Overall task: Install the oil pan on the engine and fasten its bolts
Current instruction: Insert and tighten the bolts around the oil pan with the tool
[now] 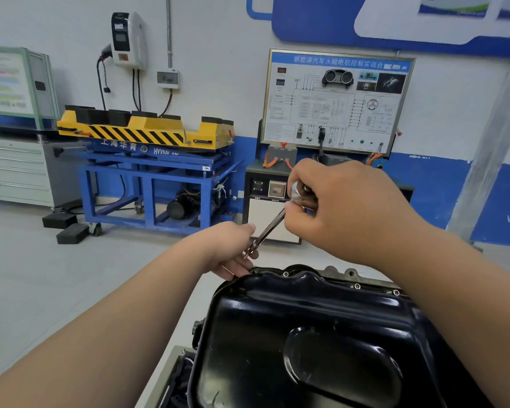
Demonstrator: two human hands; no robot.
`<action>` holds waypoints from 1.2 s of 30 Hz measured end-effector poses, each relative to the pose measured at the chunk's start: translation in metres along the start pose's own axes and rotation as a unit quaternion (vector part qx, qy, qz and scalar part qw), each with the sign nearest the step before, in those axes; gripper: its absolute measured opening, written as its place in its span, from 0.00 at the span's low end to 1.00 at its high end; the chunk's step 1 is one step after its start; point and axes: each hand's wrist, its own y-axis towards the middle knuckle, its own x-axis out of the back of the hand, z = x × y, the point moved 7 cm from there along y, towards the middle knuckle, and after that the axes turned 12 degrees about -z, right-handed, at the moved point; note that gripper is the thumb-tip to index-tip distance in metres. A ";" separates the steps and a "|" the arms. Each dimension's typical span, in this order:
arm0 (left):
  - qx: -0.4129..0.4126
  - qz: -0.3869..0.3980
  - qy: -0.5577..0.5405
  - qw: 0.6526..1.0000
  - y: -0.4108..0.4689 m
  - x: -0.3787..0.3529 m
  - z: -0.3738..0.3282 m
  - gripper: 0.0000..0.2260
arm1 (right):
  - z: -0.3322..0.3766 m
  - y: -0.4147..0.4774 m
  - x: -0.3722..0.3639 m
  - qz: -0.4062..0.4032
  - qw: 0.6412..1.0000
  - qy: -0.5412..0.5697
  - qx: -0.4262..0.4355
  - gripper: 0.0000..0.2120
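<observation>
The black oil pan sits on the engine at lower centre, its glossy underside facing up. Bolts stand in the flange along its far edge. A slim chrome driver with an extension bar slants down to the pan's far left corner. My right hand grips the driver's top end. My left hand pinches the lower end of the bar just above the flange. The tip and the bolt under it are hidden by my left fingers.
A blue stand with a yellow, black-striped lift platform stands against the wall on the left. A training panel on a cabinet is behind my hands. Grey drawers are far left. Black blocks lie on the floor.
</observation>
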 end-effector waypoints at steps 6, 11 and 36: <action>0.032 0.077 0.067 0.994 -0.010 -0.004 0.000 0.21 | 0.013 0.014 0.002 0.039 0.999 -0.020 0.015 0.09; 0.011 0.074 0.065 0.995 -0.011 -0.008 -0.008 0.13 | 0.031 0.019 -0.001 0.043 0.995 -0.065 0.058 0.07; -0.133 0.071 0.145 0.978 -0.023 -0.004 -0.002 0.12 | 0.062 0.009 -0.026 0.118 0.984 -0.082 0.105 0.08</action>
